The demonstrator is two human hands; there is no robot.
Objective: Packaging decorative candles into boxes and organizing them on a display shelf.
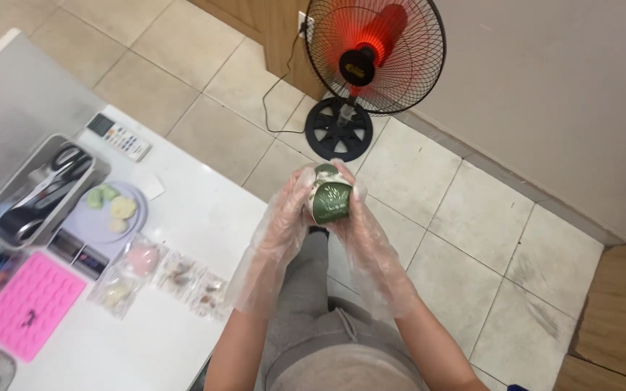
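The white tabletop (204, 210) carries a pink mould (29, 304), small clear bags (182, 275), a lilac plate (114, 210) and a remote (119, 136). A grey tray (9, 190) of scissors sits beside the plate.

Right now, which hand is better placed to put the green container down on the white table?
Probably the left hand. Both gloved hands grip the green container over the floor, but the white table lies on the left side; the right hand would have to cross over.
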